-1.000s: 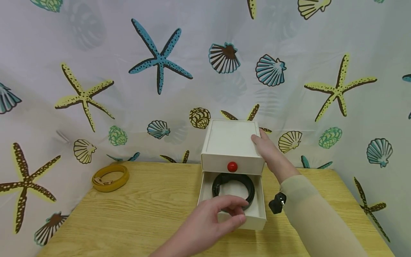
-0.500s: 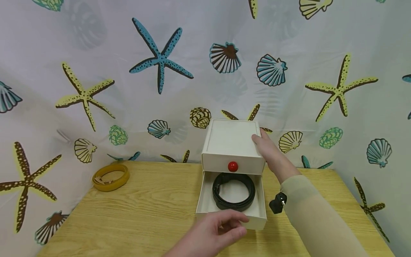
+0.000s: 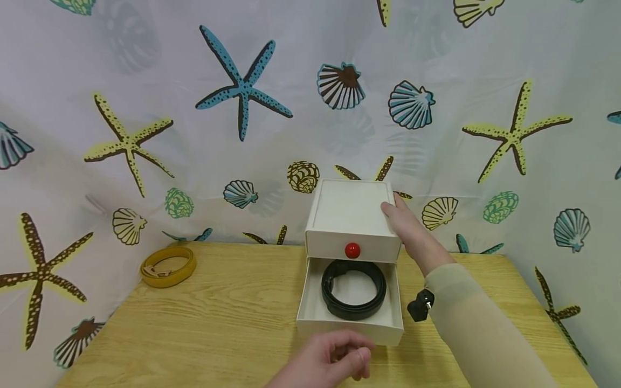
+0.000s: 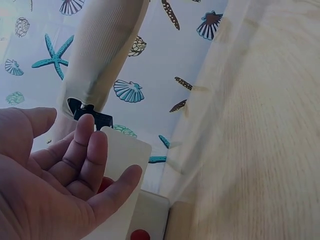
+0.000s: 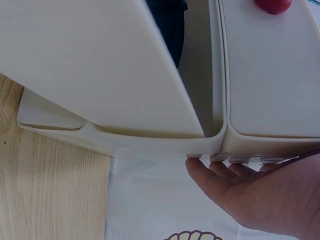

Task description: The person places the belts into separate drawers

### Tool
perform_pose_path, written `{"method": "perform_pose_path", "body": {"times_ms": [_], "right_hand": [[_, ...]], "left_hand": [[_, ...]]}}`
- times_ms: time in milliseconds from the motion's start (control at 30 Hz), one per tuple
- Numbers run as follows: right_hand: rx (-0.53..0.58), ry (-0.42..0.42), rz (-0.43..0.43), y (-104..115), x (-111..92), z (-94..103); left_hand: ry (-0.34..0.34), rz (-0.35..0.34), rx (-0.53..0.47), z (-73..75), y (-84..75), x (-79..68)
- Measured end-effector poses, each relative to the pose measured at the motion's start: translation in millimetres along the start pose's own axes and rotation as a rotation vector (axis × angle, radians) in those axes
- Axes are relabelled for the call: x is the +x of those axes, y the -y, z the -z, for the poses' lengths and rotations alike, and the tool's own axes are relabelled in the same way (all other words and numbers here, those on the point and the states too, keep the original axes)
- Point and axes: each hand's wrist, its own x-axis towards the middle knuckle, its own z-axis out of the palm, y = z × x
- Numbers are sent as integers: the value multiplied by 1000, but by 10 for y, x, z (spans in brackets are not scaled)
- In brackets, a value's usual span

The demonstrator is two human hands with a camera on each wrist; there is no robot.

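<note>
A white drawer cabinet point(image 3: 351, 207) stands at the back of the table, with a red knob point(image 3: 352, 250) on its upper drawer. Below that, a drawer point(image 3: 349, 331) is pulled out, and a coiled black belt point(image 3: 356, 311) lies in it. Just in front of the drawer hovers my left hand point(image 3: 330, 360), fingers loosely bent around nothing. My right hand point(image 3: 409, 229) rests against the cabinet's right side, thumb on the top edge. In the right wrist view the fingers of the right hand point(image 5: 260, 192) lie fairly straight along the side wall.
A coiled yellow belt point(image 3: 167, 276) lies at the table's left edge. Patterned white curtains point(image 3: 271, 156) hang behind and beside the wooden table point(image 3: 194, 328). In the left wrist view, another red knob point(image 4: 140, 235) shows on a closed lower drawer.
My left hand has drawn back from over the black belt toward me, and its fingers have bent a little more. The right hand, belt and drawer stay where they were.
</note>
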Motion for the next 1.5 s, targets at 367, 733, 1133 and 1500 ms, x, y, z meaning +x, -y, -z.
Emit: {"method": "perform_pose_path", "body": {"times_ms": [367, 733, 1133, 1500], "right_hand": [[-2, 3, 8, 2, 6, 18], [-1, -5, -6, -7, 2, 3], [7, -2, -5, 2, 2, 18], [12, -1, -5, 8, -12, 17]], "left_hand": [[-30, 84, -73, -46, 141, -4], [-70, 156, -121, -76, 257, 20], [-107, 156, -137, -140, 387, 7], [-156, 182, -130, -150, 459, 39]]}}
